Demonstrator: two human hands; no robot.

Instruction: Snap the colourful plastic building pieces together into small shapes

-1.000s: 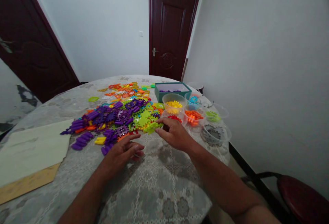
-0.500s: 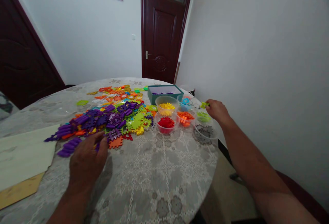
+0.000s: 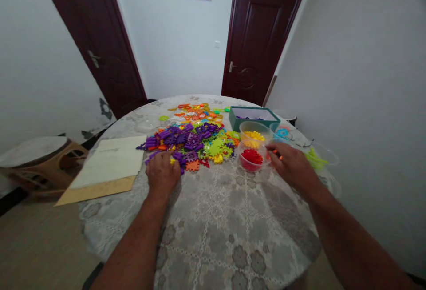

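Heap of purple, lime and orange toothed plastic pieces (image 3: 193, 139) remains loose, left on bench (image 3: 213, 219); red plastic pieces (image 3: 251, 156) and yellow plastic pieces (image 3: 254, 136) separated in clear bowls (image 3: 238, 153), right; left hand (image 3: 162, 172) curled over heap's near edge, right hand (image 3: 293, 165) bent beside red lot, grips indiscernible.

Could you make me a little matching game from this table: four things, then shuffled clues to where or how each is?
1. Left hand
2. Right hand
3. Teal box
4. Off-white sheet

A. Has purple pieces inside
B. Lies over a tan sheet
C. Beside the bowl of red pieces
D. At the near edge of the colourful heap

Pairs: 1-D; 2-C; 3-A; 4-B
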